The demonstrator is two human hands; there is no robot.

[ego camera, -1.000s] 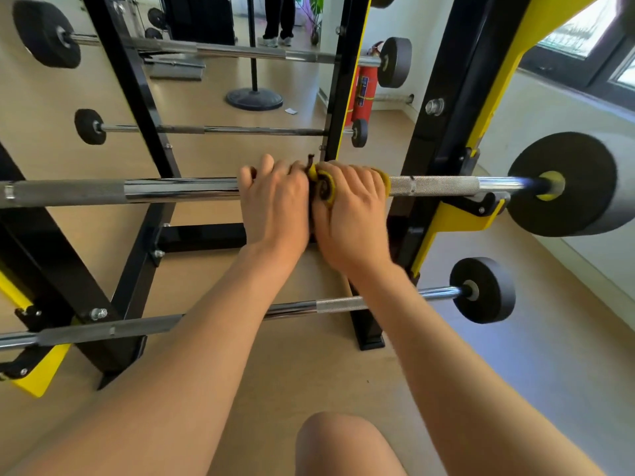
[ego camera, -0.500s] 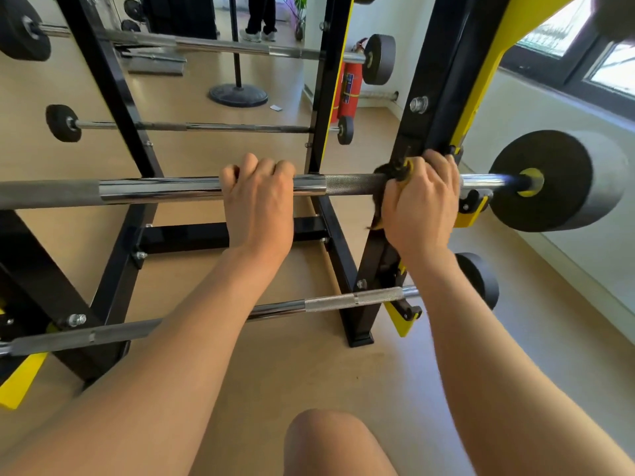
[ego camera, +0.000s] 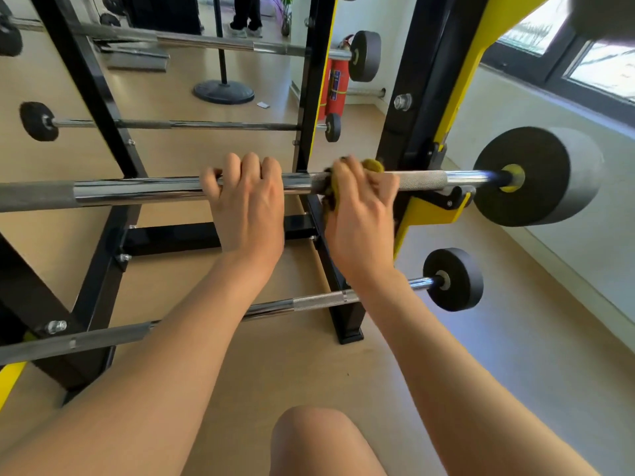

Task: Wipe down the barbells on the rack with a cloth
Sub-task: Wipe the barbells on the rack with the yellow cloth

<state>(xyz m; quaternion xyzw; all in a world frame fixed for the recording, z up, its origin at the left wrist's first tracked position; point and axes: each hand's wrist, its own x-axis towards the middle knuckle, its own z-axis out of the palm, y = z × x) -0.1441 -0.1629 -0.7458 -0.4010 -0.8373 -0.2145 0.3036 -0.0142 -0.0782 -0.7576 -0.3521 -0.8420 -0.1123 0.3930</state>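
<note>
Mid-wipe, the left hand grips the barbell while the right hand squeezes the cloth around it, which probably calls for sliding it along next.

Two hands, one cloth, four clear barbells.

Chrome barbell level on black-yellow rack, yellow cloth wrapped round its knurled section
</note>
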